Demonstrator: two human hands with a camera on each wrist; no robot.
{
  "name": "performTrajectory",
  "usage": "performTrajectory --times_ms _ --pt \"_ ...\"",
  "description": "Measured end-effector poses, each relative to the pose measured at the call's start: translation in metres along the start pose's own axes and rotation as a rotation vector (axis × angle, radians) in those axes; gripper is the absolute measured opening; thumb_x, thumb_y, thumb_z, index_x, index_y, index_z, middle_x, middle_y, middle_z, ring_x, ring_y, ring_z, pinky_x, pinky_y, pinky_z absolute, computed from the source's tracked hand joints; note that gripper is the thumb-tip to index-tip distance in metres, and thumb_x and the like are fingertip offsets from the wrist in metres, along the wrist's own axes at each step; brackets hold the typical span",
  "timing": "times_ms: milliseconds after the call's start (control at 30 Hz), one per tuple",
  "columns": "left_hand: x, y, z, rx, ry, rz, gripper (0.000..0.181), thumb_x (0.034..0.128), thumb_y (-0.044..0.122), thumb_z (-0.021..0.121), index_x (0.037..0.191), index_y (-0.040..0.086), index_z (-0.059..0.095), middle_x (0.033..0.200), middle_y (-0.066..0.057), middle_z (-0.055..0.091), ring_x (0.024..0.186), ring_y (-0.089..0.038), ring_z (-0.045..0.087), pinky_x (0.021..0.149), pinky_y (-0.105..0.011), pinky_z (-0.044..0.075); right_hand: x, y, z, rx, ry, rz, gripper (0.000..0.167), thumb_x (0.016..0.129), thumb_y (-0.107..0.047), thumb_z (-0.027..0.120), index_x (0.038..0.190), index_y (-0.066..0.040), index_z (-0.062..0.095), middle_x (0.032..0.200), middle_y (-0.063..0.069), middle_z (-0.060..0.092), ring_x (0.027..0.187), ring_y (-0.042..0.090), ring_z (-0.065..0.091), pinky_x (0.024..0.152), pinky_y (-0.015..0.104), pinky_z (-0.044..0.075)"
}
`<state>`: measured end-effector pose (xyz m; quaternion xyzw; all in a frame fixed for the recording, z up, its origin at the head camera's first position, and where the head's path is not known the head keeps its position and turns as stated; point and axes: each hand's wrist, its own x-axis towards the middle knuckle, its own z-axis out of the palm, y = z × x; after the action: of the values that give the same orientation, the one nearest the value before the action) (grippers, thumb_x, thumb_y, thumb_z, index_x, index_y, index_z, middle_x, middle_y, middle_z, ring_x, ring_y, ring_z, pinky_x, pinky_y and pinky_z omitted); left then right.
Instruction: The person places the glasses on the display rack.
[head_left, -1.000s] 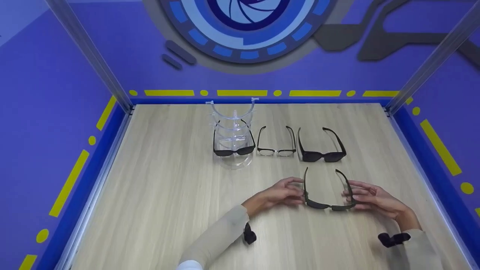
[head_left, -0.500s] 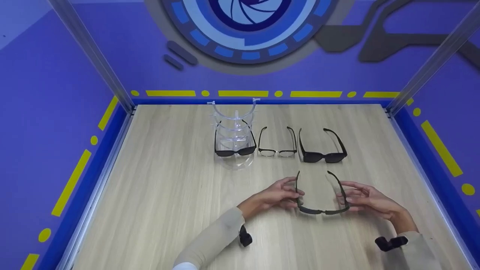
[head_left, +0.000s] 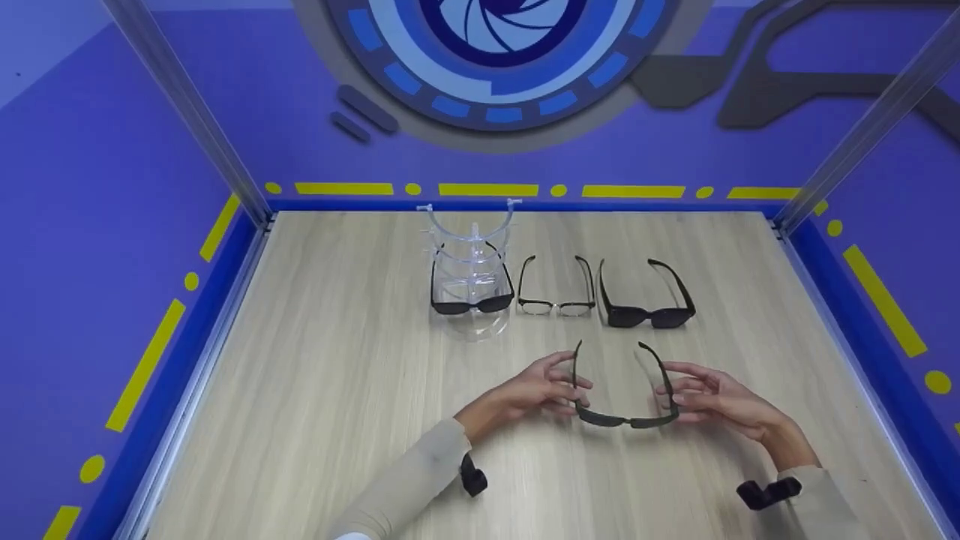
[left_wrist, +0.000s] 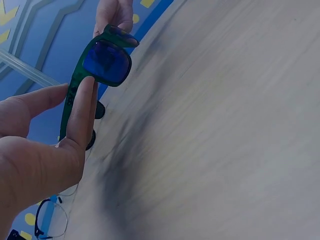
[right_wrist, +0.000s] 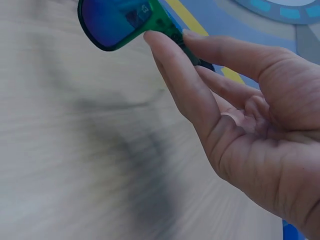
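Both hands hold one pair of dark green sunglasses (head_left: 601, 418) above the table, lenses toward the person and arms unfolded away. My left hand (head_left: 536, 388) pinches the left arm of the frame between thumb and fingers. At the other side, my right hand (head_left: 724, 401) pinches the right arm close to its hinge. In the left wrist view the lens (left_wrist: 107, 62) looks blue and mirrored. The right wrist view shows thumb and forefinger on the green frame (right_wrist: 159, 20).
A clear display stand (head_left: 474, 259) holds black sunglasses (head_left: 472, 306) low down. To its right stand thin-rimmed eyeglasses (head_left: 556, 306) and larger black sunglasses (head_left: 649, 316) on the wooden table (head_left: 337, 337). Blue panels (head_left: 90, 187) wall in the table.
Both hands have carried the green sunglasses to the left and slightly toward the person. The display stand and the other glasses stay in place.
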<state>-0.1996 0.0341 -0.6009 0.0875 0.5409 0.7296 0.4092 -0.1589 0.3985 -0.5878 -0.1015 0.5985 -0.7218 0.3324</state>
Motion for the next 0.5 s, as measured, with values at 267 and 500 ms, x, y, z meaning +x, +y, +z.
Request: performTrajectory --times_ms 267,500 --pt "-0.014 0.003 -0.015 -0.018 -0.007 0.038 0.083 0.0921 -0.011 0.064 0.162 0.007 0.022 0.128 -0.016 0.068 0.095 -0.019 0.074 0.082 -0.031 0.064 0.011 -0.008 0.016 -0.014 0.041 0.008 0.059 0.102 0.006 0.050 0.157 -0.008 0.035 0.132 0.006 0.068 0.120 0.018 0.067 0.094 0.038 0.061" --pt "-0.029 0.005 -0.028 -0.050 0.012 0.054 0.082 0.0918 -0.011 0.063 0.161 0.007 0.024 0.122 -0.011 0.067 0.094 -0.017 0.073 0.081 -0.031 0.064 0.023 -0.011 0.031 0.002 0.073 0.028 0.060 0.102 0.003 0.054 0.157 -0.009 0.035 0.131 0.006 0.068 0.118 0.018 0.068 0.095 0.040 0.061"
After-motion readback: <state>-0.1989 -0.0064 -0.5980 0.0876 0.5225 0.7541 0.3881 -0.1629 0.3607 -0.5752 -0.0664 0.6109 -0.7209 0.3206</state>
